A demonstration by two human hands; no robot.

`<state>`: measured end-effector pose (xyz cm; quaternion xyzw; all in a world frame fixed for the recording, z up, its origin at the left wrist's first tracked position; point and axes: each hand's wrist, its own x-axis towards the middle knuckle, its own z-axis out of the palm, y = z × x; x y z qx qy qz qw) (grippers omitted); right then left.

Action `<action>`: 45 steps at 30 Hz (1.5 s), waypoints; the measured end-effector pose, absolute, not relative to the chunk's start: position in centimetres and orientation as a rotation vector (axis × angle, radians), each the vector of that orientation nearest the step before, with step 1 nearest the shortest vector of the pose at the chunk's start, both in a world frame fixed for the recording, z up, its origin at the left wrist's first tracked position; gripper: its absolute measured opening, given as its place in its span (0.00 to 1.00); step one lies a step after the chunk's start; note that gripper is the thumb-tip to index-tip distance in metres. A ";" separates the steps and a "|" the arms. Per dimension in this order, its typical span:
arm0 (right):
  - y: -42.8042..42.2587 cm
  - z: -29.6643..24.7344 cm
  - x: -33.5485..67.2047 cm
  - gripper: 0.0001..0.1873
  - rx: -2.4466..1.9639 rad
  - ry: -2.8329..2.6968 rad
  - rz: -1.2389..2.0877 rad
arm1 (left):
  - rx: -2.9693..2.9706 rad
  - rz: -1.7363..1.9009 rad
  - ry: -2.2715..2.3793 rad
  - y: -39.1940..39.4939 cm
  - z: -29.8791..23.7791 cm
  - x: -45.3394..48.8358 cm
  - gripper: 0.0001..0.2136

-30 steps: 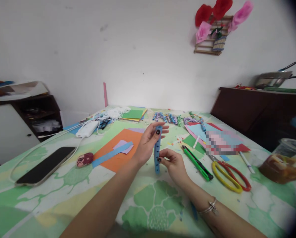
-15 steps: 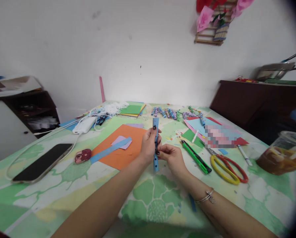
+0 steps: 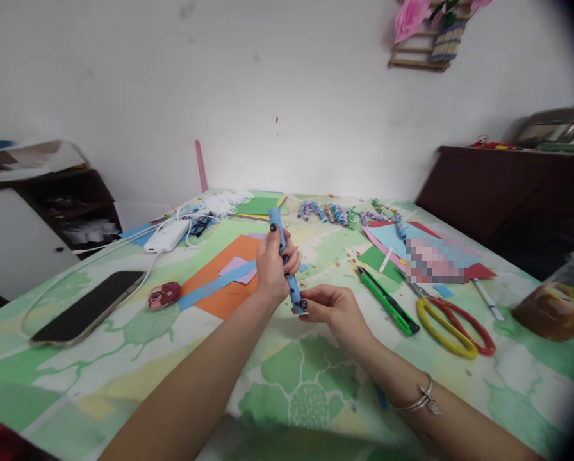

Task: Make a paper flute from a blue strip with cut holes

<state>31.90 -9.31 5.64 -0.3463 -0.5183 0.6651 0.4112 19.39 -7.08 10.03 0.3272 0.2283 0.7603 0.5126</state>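
My left hand (image 3: 272, 266) is wrapped round a slim blue paper tube (image 3: 295, 289) with dark spots, held aslant above the tablecloth. My right hand (image 3: 337, 312) pinches the tube's lower end between thumb and finger. Left of the hands, a blue paper strip (image 3: 210, 289) lies across a lilac piece (image 3: 234, 266) and an orange sheet (image 3: 205, 275). To the right lie a green utility knife (image 3: 387, 302) and scissors (image 3: 448, 326) with yellow and red handles.
Curled paper pieces (image 3: 337, 214) line the table's back. On the left are a phone (image 3: 88, 307), a red case (image 3: 163, 296) and a white power strip (image 3: 166, 235) with cords. A cup of brown liquid (image 3: 556, 298) stands right, near coloured sheets (image 3: 421, 232) and a marker (image 3: 489, 299).
The tube has tipped from upright to a slant, its top leaning left. My right fingers have shifted from its side down to the lower end. The view has turned slightly left.
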 end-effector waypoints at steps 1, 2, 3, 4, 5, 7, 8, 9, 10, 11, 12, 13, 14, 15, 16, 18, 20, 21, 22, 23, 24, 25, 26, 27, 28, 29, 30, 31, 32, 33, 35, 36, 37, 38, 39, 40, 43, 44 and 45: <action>-9.4 5.7 31.9 0.16 -0.863 -1.300 1.694 | 0.789 1.834 0.548 -7.1 10.1 19.4 0.16; -9.4 5.7 31.9 0.16 -0.849 -1.297 1.711 | 0.790 1.837 0.548 -7.1 10.1 19.4 0.16; -9.4 5.7 31.9 0.15 -0.835 -1.297 1.721 | 0.790 1.836 0.547 -7.1 10.1 19.4 0.16; -9.5 5.7 31.9 0.15 -0.827 -1.299 1.720 | 0.792 1.832 0.546 -7.1 10.1 19.4 0.16; -9.5 5.7 31.9 0.15 -0.828 -1.304 1.709 | 0.794 1.827 0.544 -7.1 10.1 19.4 0.16; -9.5 5.7 31.8 0.15 -0.849 -1.307 1.675 | 0.803 1.815 0.534 -7.1 10.1 19.4 0.17; -9.5 5.7 31.8 0.15 -0.863 -1.306 1.657 | 0.806 1.809 0.525 -7.1 10.1 19.4 0.17; -9.5 5.7 31.8 0.15 -0.874 -1.306 1.644 | 0.806 1.799 0.513 -7.2 10.1 19.5 0.16; -9.5 5.7 31.8 0.14 -0.881 -1.308 1.634 | 0.802 1.784 0.500 -7.2 10.1 19.5 0.16; -9.4 5.7 31.8 0.14 -0.884 -1.314 1.628 | 0.799 1.766 0.485 -7.2 10.1 19.5 0.15; -9.4 5.6 31.8 0.14 -0.888 -1.321 1.620 | 0.797 1.748 0.472 -7.2 10.1 19.5 0.15; -9.3 5.5 31.8 0.13 -0.892 -1.329 1.608 | 0.796 1.735 0.462 -7.2 10.0 19.5 0.14; -9.3 5.5 31.8 0.13 -0.896 -1.336 1.593 | 0.797 1.728 0.455 -7.2 10.0 19.5 0.14; -9.2 5.4 31.8 0.12 -0.900 -1.346 1.574 | 0.797 1.730 0.453 -7.2 10.0 19.5 0.14; -9.1 5.3 31.8 0.11 -0.904 -1.358 1.550 | 0.798 1.738 0.455 -7.2 10.0 19.5 0.14; -9.0 5.0 31.8 0.09 -0.912 -1.397 1.493 | 0.797 1.754 0.460 -7.2 9.9 19.4 0.14; -9.0 4.9 31.8 0.06 -0.915 -1.438 1.430 | 0.802 1.783 0.476 -7.2 9.9 19.5 0.15; -9.1 4.8 31.8 0.05 -0.912 -1.460 1.392 | 0.811 1.804 0.490 -7.2 9.9 19.5 0.15; -9.2 4.7 31.8 0.05 -0.907 -1.490 1.345 | 0.824 1.828 0.506 -7.2 9.9 19.6 0.15; -9.3 4.7 31.7 0.06 -0.900 -1.525 1.294 | 0.839 1.850 0.522 -7.2 9.8 19.7 0.15; -9.4 4.6 31.7 0.08 -0.894 -1.562 1.243 | 0.854 1.872 0.534 -7.2 9.8 19.8 0.16; -9.4 4.6 31.7 0.08 -0.893 -1.597 1.191 | 0.866 1.892 0.541 -7.3 9.8 19.8 0.16; -9.5 4.6 31.7 0.08 -0.899 -1.628 1.144 | 0.872 1.910 0.545 -7.3 9.8 19.9 0.16; -9.5 4.6 31.7 0.07 -0.910 -1.649 1.106 | 0.872 1.929 0.548 -7.3 9.7 19.9 0.16; -9.5 4.6 31.7 0.05 -0.922 -1.661 1.079 | 0.868 1.948 0.551 -7.2 9.7 20.0 0.16; -9.5 4.6 31.7 0.05 -0.933 -1.673 1.056 | 0.861 1.966 0.555 -7.2 9.7 20.0 0.16; -9.5 4.6 31.7 0.04 -0.943 -1.686 1.033 | 0.852 1.982 0.558 -7.2 9.6 20.0 0.16; -9.5 4.6 31.7 0.04 -0.950 -1.699 1.013 | 0.844 1.994 0.562 -7.2 9.6 20.1 0.16; -9.6 4.6 31.7 0.04 -0.953 -1.713 0.998 | 0.837 2.004 0.567 -7.2 9.6 20.1 0.16; -9.6 4.6 31.7 0.04 -0.954 -1.726 0.986 | 0.832 2.012 0.573 -7.2 9.5 20.2 0.17; -9.6 4.5 31.7 0.06 -0.952 -1.742 0.978 | 0.836 2.016 0.580 -7.3 9.5 20.3 0.17; -9.6 4.5 31.7 0.07 -0.948 -1.747 0.984 | 0.840 2.011 0.579 -7.3 9.4 20.3 0.17; -9.6 4.4 31.6 0.07 -0.945 -1.749 0.997 | 0.845 2.004 0.575 -7.3 9.4 20.4 0.17; -9.6 4.3 31.6 0.08 -0.944 -1.749 1.012 | 0.848 1.992 0.568 -7.3 9.5 20.4 0.18; -9.6 4.3 31.6 0.08 -0.944 -1.751 1.025 | 0.848 1.979 0.558 -7.3 9.5 20.4 0.18; -9.6 4.2 31.5 0.08 -0.943 -1.756 1.036 | 0.847 1.962 0.548 -7.3 9.6 20.4 0.18; -9.5 4.2 31.5 0.08 -0.950 -1.796 1.022 | 0.841 1.904 0.526 -7.3 9.7 20.2 0.18; -9.6 4.2 31.6 0.08 -0.958 -1.814 0.997 | 0.839 1.885 0.526 -7.3 9.7 20.2 0.18; -9.6 4.3 31.7 0.08 -0.965 -1.827 0.973 | 0.839 1.869 0.529 -7.3 9.7 20.2 0.18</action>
